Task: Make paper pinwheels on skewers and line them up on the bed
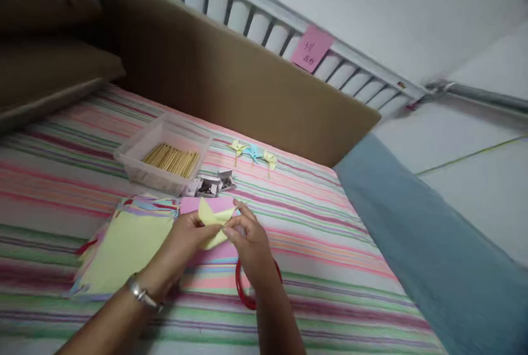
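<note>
Both hands hold a piece of pale yellow paper [211, 215] with its corners bent in toward the middle, like a paper pinwheel. My left hand [187, 237] pinches it from the left, thumb near its centre. From the right, my right hand [247, 233] has its fingertips closed at the same centre; any small piece between them is too small to make out. Beneath the work lie pink paper sheets [200, 205]. A stack of yellow paper [127, 248] with coloured edges sits left of my left hand. Around or behind my right wrist shows a red ring-shaped thing [241, 289].
A clear plastic box [136, 165] holds thin wooden sticks [171, 160]. Small open boxes [208, 186] of dark bits stand beside it. Three small pinwheels [253, 151] lie farther back. A cardboard panel [247, 91] and white railing [216, 3] border the striped cloth [330, 267].
</note>
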`<control>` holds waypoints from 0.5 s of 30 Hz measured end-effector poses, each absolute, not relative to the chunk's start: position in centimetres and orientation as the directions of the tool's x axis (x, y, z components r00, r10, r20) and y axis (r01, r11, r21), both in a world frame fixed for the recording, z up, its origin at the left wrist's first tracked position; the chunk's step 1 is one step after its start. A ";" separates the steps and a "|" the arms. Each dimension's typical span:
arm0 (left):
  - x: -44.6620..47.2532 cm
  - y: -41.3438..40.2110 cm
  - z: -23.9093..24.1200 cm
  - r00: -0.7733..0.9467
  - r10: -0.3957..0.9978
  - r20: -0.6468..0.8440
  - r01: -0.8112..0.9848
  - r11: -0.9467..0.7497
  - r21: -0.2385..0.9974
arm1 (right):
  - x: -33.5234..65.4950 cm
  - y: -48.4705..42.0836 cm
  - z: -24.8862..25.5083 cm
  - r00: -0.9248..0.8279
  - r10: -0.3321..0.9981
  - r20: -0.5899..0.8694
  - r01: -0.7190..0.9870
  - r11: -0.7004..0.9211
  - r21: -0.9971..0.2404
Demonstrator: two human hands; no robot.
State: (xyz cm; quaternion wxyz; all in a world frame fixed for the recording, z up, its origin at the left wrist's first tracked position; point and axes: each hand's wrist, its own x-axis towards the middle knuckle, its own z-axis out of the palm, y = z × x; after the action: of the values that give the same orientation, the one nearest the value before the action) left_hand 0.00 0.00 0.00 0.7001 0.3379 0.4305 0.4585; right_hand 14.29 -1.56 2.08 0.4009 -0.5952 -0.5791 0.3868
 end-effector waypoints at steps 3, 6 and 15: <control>0.0 0.0 0.5 0.206 0.936 -0.286 -0.345 0.343 0.874 | 14.2 -1.8 1.8 0.038 0.999 0.010 0.375 -0.005 -0.927; 0.0 0.0 0.7 0.205 0.939 -0.277 -0.329 0.333 0.884 | 14.2 -1.9 1.6 0.042 0.999 0.021 0.338 0.006 -0.941; -0.2 0.1 0.1 0.230 0.939 -0.255 -0.317 0.320 0.893 | 13.4 -2.1 1.6 0.114 0.989 -0.095 0.111 -0.108 -0.988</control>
State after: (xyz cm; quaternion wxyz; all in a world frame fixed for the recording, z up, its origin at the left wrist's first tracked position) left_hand -0.18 0.06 0.10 0.6931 0.3670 0.4240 0.4529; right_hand 13.39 -2.11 1.58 0.4702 -0.5795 -0.4745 0.4668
